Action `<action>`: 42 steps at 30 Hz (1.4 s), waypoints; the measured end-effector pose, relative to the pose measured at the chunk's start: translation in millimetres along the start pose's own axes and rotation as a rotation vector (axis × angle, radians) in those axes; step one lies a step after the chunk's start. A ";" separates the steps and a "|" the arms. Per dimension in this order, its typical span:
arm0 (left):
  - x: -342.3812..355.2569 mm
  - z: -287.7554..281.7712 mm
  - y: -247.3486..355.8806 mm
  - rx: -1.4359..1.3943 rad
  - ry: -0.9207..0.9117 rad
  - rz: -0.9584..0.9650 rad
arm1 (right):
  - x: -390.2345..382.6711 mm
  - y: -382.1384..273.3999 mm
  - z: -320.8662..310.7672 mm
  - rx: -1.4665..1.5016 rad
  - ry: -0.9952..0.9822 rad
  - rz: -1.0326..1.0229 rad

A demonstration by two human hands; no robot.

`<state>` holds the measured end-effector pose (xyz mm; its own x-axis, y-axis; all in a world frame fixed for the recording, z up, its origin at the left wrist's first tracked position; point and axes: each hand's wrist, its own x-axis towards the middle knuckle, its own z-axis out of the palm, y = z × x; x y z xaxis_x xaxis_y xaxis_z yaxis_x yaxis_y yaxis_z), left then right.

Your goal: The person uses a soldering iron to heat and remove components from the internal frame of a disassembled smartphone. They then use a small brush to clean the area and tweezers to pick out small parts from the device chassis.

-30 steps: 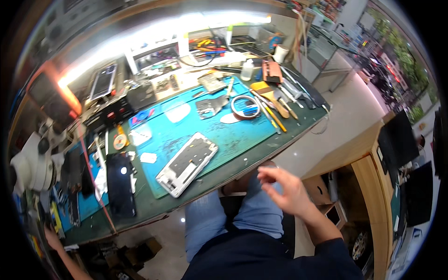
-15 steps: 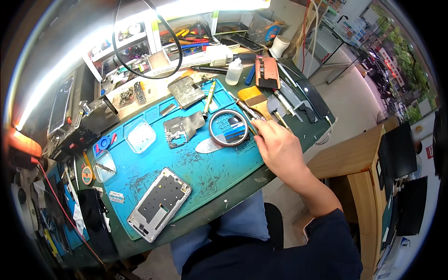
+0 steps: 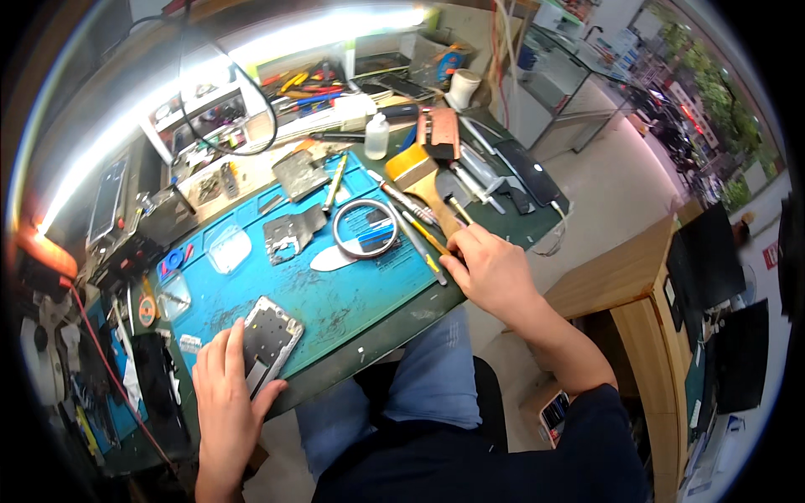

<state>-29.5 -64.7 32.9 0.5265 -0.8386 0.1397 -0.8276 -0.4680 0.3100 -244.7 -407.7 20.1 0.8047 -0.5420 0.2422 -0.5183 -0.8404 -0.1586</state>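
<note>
My left hand point(image 3: 226, 394) grips a silver-rimmed phone housing point(image 3: 277, 331) lying on the blue work mat point(image 3: 319, 298) at lower left. My right hand point(image 3: 495, 272) pinches the end of a thin yellow tool point(image 3: 423, 232) at the mat's right edge, its fingertips partly hidden. Beside it lie a grey slim tool point(image 3: 429, 264) and a wide yellow brush point(image 3: 411, 168). A metal-rimmed ring point(image 3: 366, 202) rests left of these, near a torn grey phone part point(image 3: 281, 235) and a small clear tray point(image 3: 229, 247).
A white bottle point(image 3: 376, 138), copper-coloured case point(image 3: 438, 130) and black cable loop point(image 3: 251, 147) are at the back. A red cable point(image 3: 101, 356) and dark phone screen point(image 3: 159, 398) lie left. A wooden desk point(image 3: 612, 268) with black monitors point(image 3: 713, 247) stands right.
My left hand has come in from the lower left onto the phone housing. My right hand rose from over my lap to the tools and has closed on the yellow one.
</note>
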 end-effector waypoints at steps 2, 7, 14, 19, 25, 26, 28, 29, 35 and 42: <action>13.5 -9.5 6.9 -0.002 -0.025 0.060 | -2.4 -13.7 11.1 -0.172 0.042 0.047; 23.8 -27.1 5.8 -0.024 -0.139 0.297 | 4.3 -6.0 5.1 0.090 0.325 0.026; 25.8 -23.8 0.6 -0.052 -0.242 0.279 | -0.4 -48.0 -35.2 0.811 0.366 -0.068; 31.7 -31.7 21.7 0.004 -0.381 0.227 | 7.5 -56.8 -7.9 0.671 -0.066 -0.338; 17.5 -21.8 45.6 0.102 -0.289 0.074 | -4.1 -90.3 3.8 0.891 -0.155 -0.480; 18.2 -21.8 48.8 0.088 -0.307 0.049 | -3.8 -94.0 13.7 0.910 -0.168 -0.511; 19.0 -18.4 45.0 0.108 -0.262 0.078 | -3.6 -104.8 23.1 0.920 -0.139 -0.535; 18.4 -18.6 45.2 0.095 -0.285 0.058 | -3.9 -108.8 26.4 0.921 -0.125 -0.550; 18.7 -22.3 47.2 0.055 -0.326 0.024 | 3.3 -119.8 38.8 0.863 -0.036 -0.610; 18.4 -20.8 45.9 0.064 -0.294 0.057 | 4.1 -117.9 37.5 0.816 -0.056 -0.639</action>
<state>-53.8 -95.8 69.2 0.4080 -0.9043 -0.1258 -0.8695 -0.4269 0.2484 -169.4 -310.7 3.9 0.8838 0.0223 0.4674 0.3463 -0.7030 -0.6212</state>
